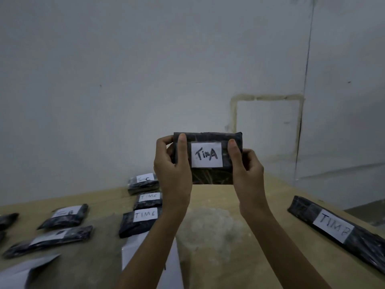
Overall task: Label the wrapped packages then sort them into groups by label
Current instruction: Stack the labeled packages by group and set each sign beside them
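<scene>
A dark wrapped package (210, 176) is held up in the air above the surface (218, 222), in front of a pale wall (145, 69). It is grasped at its two short ends by both hands. The left hand (173, 165) is curled round the left end, with the thumb laid on the front face and the fingers behind. The right hand (246, 163) is curled round the right end in the same manner. Between the two thumbs a white label (207, 154) reading "TimA" is seen on the front face. Below and left of the left hand, a column of three packages (149, 202), each marked TIM C, is laid on the surface. A long package (337, 228) marked TIM B lies well apart at the right. Two more dark packages (66, 217) are laid further left, their labels blurred. White paper sheets (25, 270) lie near the front.
</scene>
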